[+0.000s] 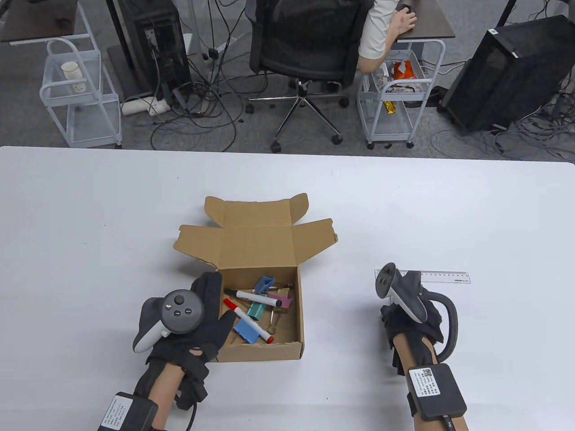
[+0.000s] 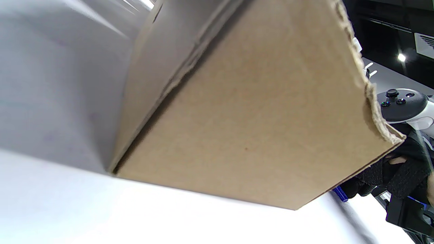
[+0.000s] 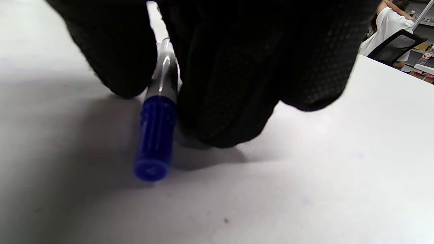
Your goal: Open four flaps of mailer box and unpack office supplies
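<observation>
Now the mailer box (image 1: pixel 260 310) sits open near the table's (image 1: pixel 90 224) front edge, markers and clips inside, the left hand (image 1: pixel 197 314) resting against its left wall, fingers spread. The right hand (image 1: pixel 406 314) pinches a blue-capped pen (image 3: pixel 156 142) low over the table, well right of the box; I'd lay it flat beside the ruler (image 1: pixel 442 276) before letting go, so it doesn't roll.

Box mouth (image 1: pixel 263 310) unobstructed above

A blue-capped pen (image 3: pixel 156 135) is mostly hidden between the right hand's (image 3: pixel 217 67) gloved fingers (image 3: pixel 115 51); from above, the tracker (image 1: pixel 402 294) covers it and one end of the ruler (image 1: pixel 442 276).
</observation>
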Available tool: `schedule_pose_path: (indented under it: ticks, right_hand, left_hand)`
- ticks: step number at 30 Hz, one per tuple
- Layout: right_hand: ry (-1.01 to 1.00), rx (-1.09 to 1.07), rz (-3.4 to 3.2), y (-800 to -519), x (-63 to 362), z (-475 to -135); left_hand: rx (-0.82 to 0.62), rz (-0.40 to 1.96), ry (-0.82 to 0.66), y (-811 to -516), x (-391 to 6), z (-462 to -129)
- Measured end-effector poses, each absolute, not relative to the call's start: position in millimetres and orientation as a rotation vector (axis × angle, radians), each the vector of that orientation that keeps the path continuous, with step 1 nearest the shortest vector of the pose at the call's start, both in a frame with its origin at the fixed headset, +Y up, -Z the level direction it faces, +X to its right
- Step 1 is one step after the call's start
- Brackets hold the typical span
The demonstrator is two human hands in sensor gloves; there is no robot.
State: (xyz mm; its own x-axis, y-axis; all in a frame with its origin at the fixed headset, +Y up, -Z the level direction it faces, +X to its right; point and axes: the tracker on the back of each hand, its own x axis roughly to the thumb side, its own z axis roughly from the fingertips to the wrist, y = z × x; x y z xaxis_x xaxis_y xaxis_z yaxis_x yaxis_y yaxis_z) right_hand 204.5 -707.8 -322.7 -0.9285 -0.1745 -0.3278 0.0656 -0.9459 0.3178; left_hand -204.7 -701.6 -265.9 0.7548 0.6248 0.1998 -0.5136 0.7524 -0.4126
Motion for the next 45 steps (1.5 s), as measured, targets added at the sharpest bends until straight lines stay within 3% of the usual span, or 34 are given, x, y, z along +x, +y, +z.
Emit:
schedule_pose_path:
  ticks: [3, 6, 13, 22, 30, 36, 45]
  right_hand:
    - [-0.438, 0.522, -2.933, -700.8, 203.5, -319.0]
    - [-0.314, 0.436, -2.975, -674.7, 193.0, -310.9]
    - [-0.076, 0.001, -3.107, -605.1, 128.0, -284.4]
    - [0.002, -0.439, -3.026, -582.1, 34.9, -267.5]
    - [-0.133, -0.553, -2.924, -594.7, -27.6, -286.4]
    - [-0.364, -0.575, -2.808, -630.6, -62.8, -308.9]
    - [-0.52, -0.487, -2.612, -674.9, -82.9, -325.8]
  left_hand:
    - [-0.349, 0.633, -0.341, -701.6, -204.4, -266.2]
    - [-0.352, 0.633, -0.343, -701.6, -204.4, -266.6]
    - [-0.342, 0.701, -0.346, -704.7, -206.9, -266.7]
    - [-0.345, 0.776, -0.336, -707.4, -209.4, -268.3]
    - [-0.341, 0.907, -0.3, -711.1, -213.8, -268.3]
    - [-0.341, 1.026, -0.236, -713.9, -218.8, -267.9]
    - [-0.417, 1.147, -0.173, -720.5, -223.3, -269.0]
